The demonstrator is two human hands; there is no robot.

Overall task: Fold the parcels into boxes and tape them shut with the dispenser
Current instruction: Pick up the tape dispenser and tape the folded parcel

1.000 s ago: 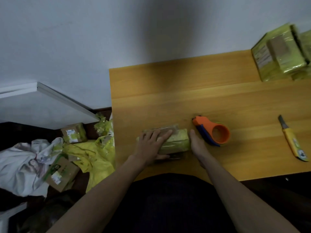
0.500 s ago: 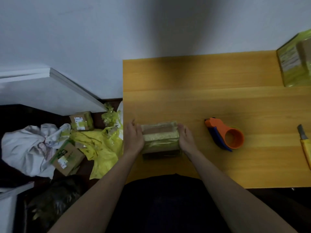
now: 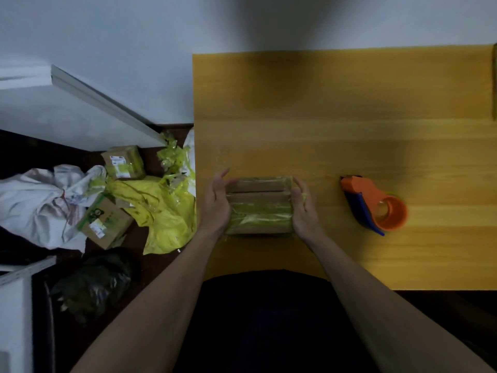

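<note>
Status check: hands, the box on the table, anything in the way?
Left hand and right hand flat against ends of small cardboard box with yellow-green tape. Orange tape dispenser idle to the right, untouched. Nothing blocking.

- My left grip [image 3: 215, 208] covers the left end of the box [image 3: 259, 205]; my right grip [image 3: 304, 211] covers its right end.
- A yellow-green thing [image 3: 494, 82] at the upper right is cut off by the frame's edge.
- The labels on the cartons [image 3: 107, 195] on the floor, left of the table [image 3: 349, 117], are too small to read.
</note>
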